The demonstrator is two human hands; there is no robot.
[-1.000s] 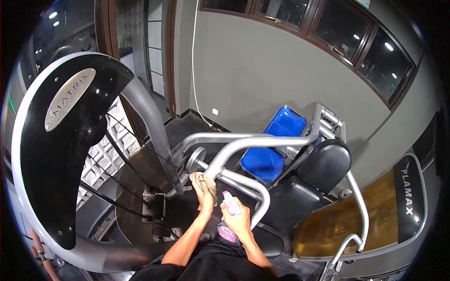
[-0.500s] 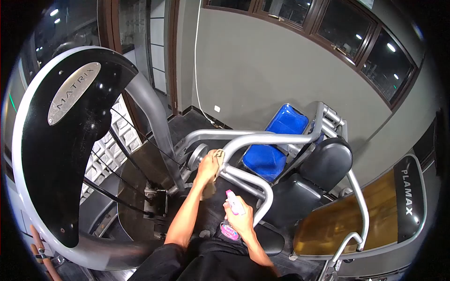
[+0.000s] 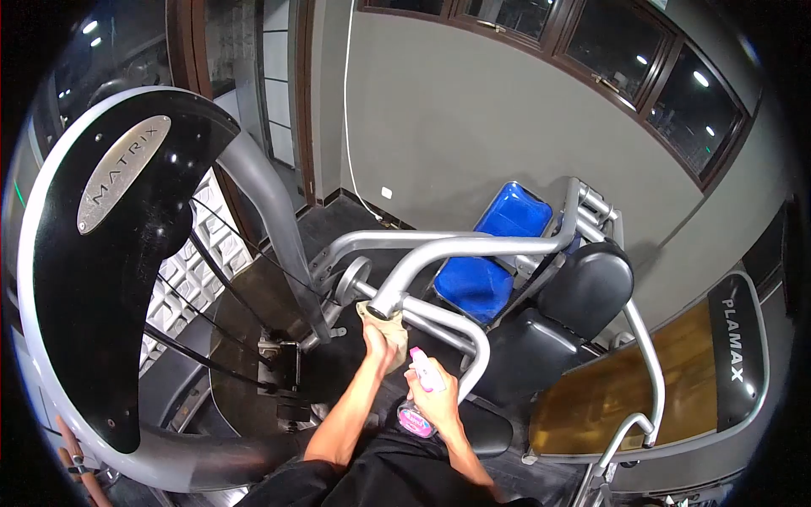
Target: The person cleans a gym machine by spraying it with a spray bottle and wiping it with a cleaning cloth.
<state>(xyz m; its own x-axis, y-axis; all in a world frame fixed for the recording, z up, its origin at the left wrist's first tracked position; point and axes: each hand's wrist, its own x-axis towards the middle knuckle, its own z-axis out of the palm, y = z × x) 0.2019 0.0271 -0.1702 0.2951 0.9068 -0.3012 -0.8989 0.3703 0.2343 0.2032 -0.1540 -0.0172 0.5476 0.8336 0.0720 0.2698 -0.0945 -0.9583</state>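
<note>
My left hand (image 3: pixel 383 346) is closed around a beige cloth (image 3: pixel 395 328), which touches the lower end of a curved silver tube (image 3: pixel 431 256) on the exercise machine. Part of the cloth is hidden by the fingers. To the right and lower, my right hand (image 3: pixel 439 401) grips a spray bottle (image 3: pixel 414 421) with a pink-and-white trigger head and a pink label. The bottle is close to my body, its nozzle pointing up and away. A thinner silver handle (image 3: pixel 481 355) curves just right of the bottle.
A tall black weight-stack housing (image 3: pixel 93 287) marked MATRIX stands at left. Black padded seat and backrest (image 3: pixel 587 287) lie to the right, near a blue seat (image 3: pixel 475 289). An amber PLAMAX panel (image 3: pixel 629 389) stands far right. Behind is a grey wall (image 3: pixel 490 127) with windows.
My left hand and the cloth have moved down along the silver tube to its lower end. My right hand keeps the spray bottle in nearly the same place. The view has shifted slightly.
</note>
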